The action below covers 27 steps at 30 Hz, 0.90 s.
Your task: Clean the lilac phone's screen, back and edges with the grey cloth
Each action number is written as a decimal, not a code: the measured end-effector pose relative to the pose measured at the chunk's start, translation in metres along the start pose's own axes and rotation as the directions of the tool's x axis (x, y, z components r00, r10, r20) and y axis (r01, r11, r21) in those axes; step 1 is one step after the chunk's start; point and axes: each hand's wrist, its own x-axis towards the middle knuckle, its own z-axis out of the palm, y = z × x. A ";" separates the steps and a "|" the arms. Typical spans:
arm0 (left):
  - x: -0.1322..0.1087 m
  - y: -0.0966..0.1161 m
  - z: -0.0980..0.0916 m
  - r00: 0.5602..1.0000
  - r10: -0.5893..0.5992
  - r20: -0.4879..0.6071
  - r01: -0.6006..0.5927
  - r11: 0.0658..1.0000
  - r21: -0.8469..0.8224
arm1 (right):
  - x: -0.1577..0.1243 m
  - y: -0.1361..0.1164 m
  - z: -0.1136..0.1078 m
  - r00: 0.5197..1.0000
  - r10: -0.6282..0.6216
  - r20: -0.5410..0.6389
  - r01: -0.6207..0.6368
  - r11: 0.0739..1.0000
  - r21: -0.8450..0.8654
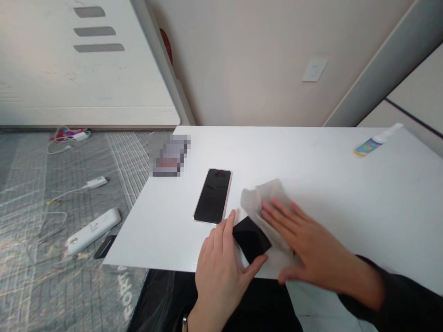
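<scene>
A phone with a black glossy screen (pixel 249 237) lies near the table's front edge, partly covered. My left hand (pixel 219 267) is closed around it, fingers along its left side and thumb at its lower right edge. A thin whitish tissue (pixel 251 201) covers the phone's right part. My right hand (pixel 297 235) lies flat on the tissue, fingers stretched out and thumb apart, slightly blurred. Another phone (pixel 212 196), black-screened with a light frame, rests on the table just beyond my left fingertips.
A white bottle (pixel 372 145) with a coloured label lies on the white table (pixel 311 161) at the back right. A pixelated item (pixel 171 156) sits at the left edge. On the floor are a white power strip (pixel 93 230), a dark object (pixel 104 246) and a charging cable (pixel 97 182).
</scene>
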 end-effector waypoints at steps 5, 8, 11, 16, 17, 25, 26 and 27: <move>-0.001 -0.001 0.002 1.000 0.013 0.000 -0.013 1.000 -0.001 | -0.001 0.007 0.000 0.998 -0.034 0.055 0.032 0.999 0.045; -0.002 -0.002 0.004 1.000 -0.006 -0.022 0.007 1.000 0.015 | -0.004 0.010 -0.001 0.997 0.066 -0.042 -0.069 0.996 -0.050; -0.003 -0.003 0.004 1.000 0.022 0.004 -0.022 1.000 0.020 | -0.007 0.000 0.000 0.986 -0.149 0.076 0.147 0.989 0.032; 0.001 -0.004 -0.004 0.998 0.056 0.021 -0.054 0.997 -0.053 | -0.021 0.013 -0.004 1.000 0.000 0.005 0.001 0.992 -0.125; 0.002 -0.005 -0.007 0.998 0.061 0.026 -0.059 0.995 -0.086 | -0.025 0.020 -0.005 0.999 0.037 -0.022 -0.040 0.986 -0.160; 0.000 -0.002 -0.009 0.991 0.088 -0.105 -0.097 0.992 -0.082 | -0.072 0.015 -0.008 0.976 -0.045 -0.212 -0.010 0.968 -0.252; -0.002 0.000 -0.008 0.990 0.107 -0.089 -0.117 0.988 -0.105 | -0.074 0.007 -0.007 0.972 -0.068 -0.225 0.006 0.964 -0.266; -0.005 0.002 -0.007 0.989 0.137 -0.057 -0.144 0.980 -0.140 | -0.075 -0.001 -0.007 0.970 -0.088 -0.227 0.023 0.961 -0.275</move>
